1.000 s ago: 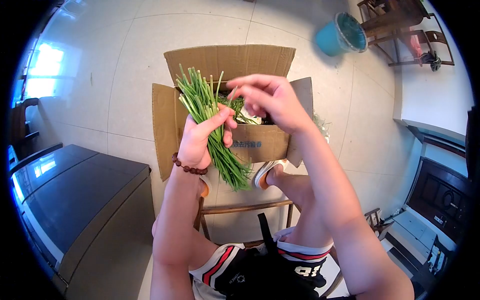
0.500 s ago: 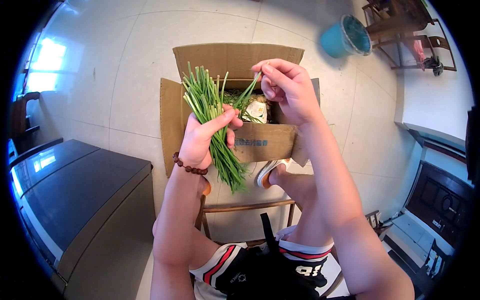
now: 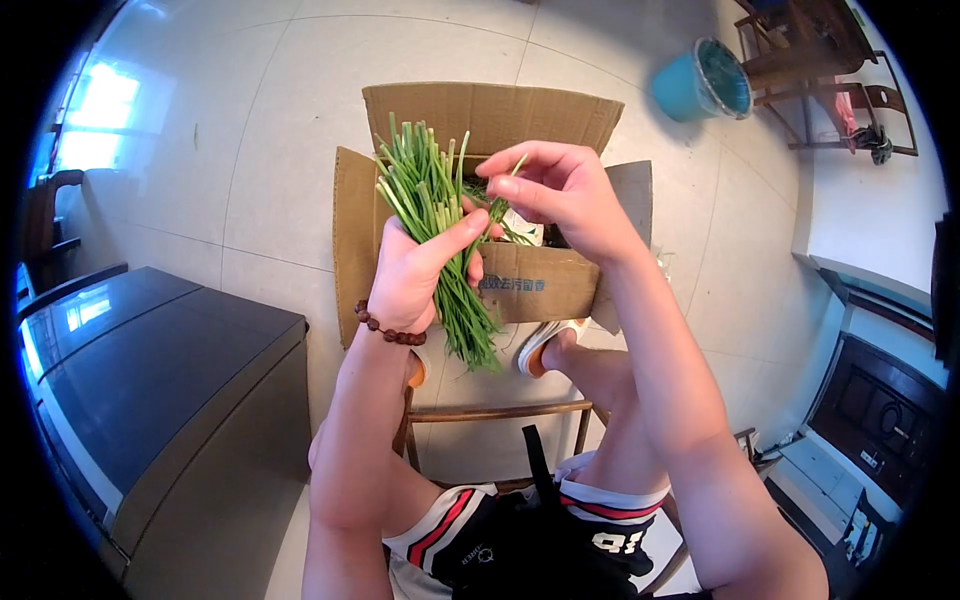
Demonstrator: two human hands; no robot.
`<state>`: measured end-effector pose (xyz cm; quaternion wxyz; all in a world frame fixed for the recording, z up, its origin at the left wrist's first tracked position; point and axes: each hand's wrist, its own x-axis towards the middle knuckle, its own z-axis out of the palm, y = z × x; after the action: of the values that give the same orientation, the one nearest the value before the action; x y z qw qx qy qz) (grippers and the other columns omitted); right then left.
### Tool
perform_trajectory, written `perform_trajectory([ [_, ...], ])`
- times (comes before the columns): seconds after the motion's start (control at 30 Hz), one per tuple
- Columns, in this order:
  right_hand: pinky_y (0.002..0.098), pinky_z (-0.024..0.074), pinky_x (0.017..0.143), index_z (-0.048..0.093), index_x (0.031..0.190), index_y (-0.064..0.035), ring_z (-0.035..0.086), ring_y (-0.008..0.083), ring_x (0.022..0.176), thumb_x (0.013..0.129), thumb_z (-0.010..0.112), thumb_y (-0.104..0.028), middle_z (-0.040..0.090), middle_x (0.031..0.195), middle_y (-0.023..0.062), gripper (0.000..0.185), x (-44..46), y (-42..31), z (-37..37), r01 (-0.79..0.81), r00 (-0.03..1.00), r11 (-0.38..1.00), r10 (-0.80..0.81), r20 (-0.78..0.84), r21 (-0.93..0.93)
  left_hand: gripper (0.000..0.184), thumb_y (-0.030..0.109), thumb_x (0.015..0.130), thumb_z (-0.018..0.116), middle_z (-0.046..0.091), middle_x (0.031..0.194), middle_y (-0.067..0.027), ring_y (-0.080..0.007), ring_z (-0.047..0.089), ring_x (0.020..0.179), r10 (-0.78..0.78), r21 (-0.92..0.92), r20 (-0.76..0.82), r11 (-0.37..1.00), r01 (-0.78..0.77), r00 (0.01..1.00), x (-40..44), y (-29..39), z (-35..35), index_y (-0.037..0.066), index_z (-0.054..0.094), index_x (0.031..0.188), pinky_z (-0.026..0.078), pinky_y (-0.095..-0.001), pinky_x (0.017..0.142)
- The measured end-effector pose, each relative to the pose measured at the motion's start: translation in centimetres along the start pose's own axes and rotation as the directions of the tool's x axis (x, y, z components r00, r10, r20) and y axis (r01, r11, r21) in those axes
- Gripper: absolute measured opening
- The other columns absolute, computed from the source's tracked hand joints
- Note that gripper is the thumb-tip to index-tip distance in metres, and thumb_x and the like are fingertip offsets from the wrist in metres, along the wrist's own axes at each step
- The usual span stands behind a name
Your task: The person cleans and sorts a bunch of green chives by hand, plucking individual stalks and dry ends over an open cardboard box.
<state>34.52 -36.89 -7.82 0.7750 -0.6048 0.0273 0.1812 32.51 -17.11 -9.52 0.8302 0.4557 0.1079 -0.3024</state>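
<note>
A thick bunch of green chives (image 3: pixel 463 320) is gripped in my left hand (image 3: pixel 412 272). Its pale cut ends point up and away, and the thin leaf tips hang toward my feet. My right hand (image 3: pixel 568 200), just to the right, pinches a thin chive strand (image 3: pixel 519 163) between thumb and fingers, close to my left fingertips. Both hands are above an open cardboard box (image 3: pixel 495 118) on the floor. Inside it, loose green bits and a white printed packet (image 3: pixel 522 229) show in part; my hands hide the rest.
A dark glossy cabinet-like block (image 3: pixel 170 340) stands at my left. At the far right are a teal bucket (image 3: pixel 680 85) with a clear liner and wooden furniture (image 3: pixel 805 55). My sandalled feet (image 3: pixel 540 348) are just behind the box, by a wooden bar (image 3: pixel 500 412).
My right hand has moved down and left, nearer my left hand, with the strand. The bunch has shifted slightly up and right in view; the whole view has shifted a little too.
</note>
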Motion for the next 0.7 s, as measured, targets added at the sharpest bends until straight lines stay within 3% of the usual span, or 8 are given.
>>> perform_trajectory([
  [0.1,0.0194,0.0473,0.063,0.072,0.099,0.0001,0.064,0.0053,0.072,0.089,0.076,-0.011,0.073,0.084,0.0039,0.015,0.1,0.9,-0.5,-0.006,1.000,0.995,0.009,0.028,-0.099,0.013,0.009,0.095,0.066,0.068,0.092,-0.0104,-0.0140,0.060,0.058,0.037,0.011,-0.020,0.999,-0.037,0.999,0.2,-0.3,-0.1,0.003,0.062,0.106,0.048,-0.0271,0.051],
  [0.23,0.0195,0.0472,0.062,0.073,0.095,-0.0003,0.063,0.0049,0.070,0.089,0.076,-0.012,0.072,0.080,0.0030,0.014,0.0,0.8,-0.5,-0.018,0.999,0.997,0.021,0.033,-0.072,0.016,0.011,0.091,0.072,0.070,0.091,-0.0095,-0.0110,0.061,0.061,0.096,0.011,-0.044,0.995,-0.096,0.994,0.3,-0.2,0.1,0.001,0.066,0.101,0.048,-0.0248,0.052],
  [0.33,0.0192,0.0446,0.059,0.073,0.092,-0.0010,0.061,0.0038,0.067,0.089,0.076,-0.013,0.070,0.078,0.0013,0.012,0.0,0.5,-0.7,-0.037,0.999,0.994,0.040,0.029,-0.104,0.014,0.009,0.094,0.068,0.068,0.093,-0.0095,-0.0133,0.060,0.060,0.073,0.052,-0.046,0.996,-0.071,0.996,0.3,-0.2,0.0,0.003,0.063,0.106,0.048,-0.0269,0.051],
  [0.53,0.0191,0.0394,0.054,0.072,0.089,-0.0023,0.053,0.0031,0.059,0.091,0.074,-0.016,0.064,0.071,-0.0022,0.014,0.2,0.8,-1.7,0.004,0.990,0.997,-0.015,-0.139,-0.081,0.019,0.009,0.093,0.069,0.069,0.093,-0.0103,-0.0136,0.060,0.060,0.035,0.041,-0.063,0.999,-0.033,0.997,0.2,-0.1,0.1,0.002,0.062,0.110,0.049,-0.0280,0.052],
  [0.7,0.0190,0.0354,0.050,0.068,0.091,-0.0040,0.051,0.0037,0.057,0.093,0.072,-0.018,0.062,0.072,-0.0021,0.014,0.9,0.9,-3.2,0.102,0.942,0.993,-0.079,-0.327,0.053,0.022,0.008,0.092,0.069,0.069,0.094,-0.0107,-0.0139,0.060,0.060,0.007,0.061,-0.060,0.998,-0.003,0.998,0.1,0.0,0.1,0.001,0.061,0.111,0.049,-0.0289,0.052],
])
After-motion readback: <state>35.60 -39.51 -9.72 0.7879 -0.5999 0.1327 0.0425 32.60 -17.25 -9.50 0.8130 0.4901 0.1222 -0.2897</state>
